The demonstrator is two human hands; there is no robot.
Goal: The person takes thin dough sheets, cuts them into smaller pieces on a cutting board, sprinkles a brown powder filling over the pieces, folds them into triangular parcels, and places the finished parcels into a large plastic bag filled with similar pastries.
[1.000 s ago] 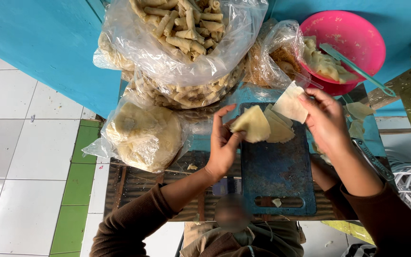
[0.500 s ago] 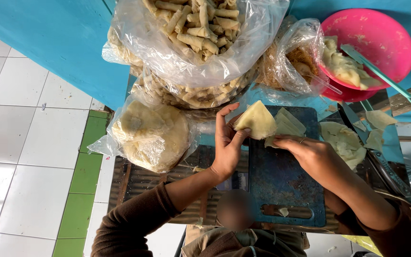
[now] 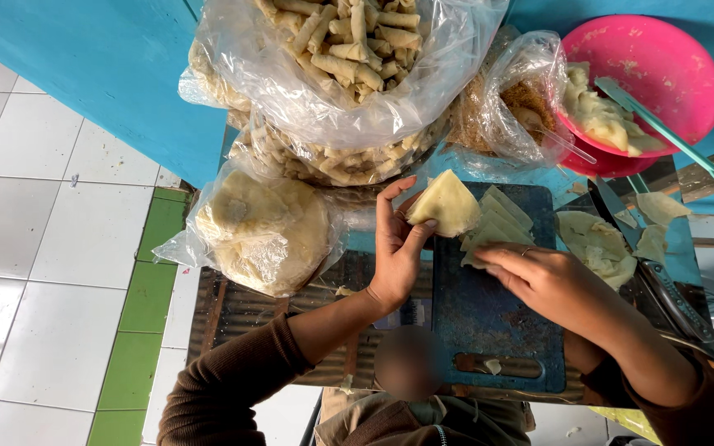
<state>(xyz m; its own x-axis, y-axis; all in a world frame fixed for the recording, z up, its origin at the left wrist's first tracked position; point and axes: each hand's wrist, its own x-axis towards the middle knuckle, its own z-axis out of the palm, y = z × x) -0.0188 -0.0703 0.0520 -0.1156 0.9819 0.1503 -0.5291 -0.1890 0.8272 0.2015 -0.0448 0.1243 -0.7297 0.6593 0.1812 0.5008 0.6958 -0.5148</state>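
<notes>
Your left hand (image 3: 394,248) pinches one wrapper (image 3: 444,202) upright, clear of the stack (image 3: 497,223); your right hand (image 3: 551,281) lies flat, pinning that down.

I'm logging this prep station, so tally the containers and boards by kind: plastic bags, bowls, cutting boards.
Clear plastic bags: 3 (rolled pastries, round wrappers, crumb filling)
Pink bowls: 1
Blue cutting boards: 1
Total: 5
</notes>
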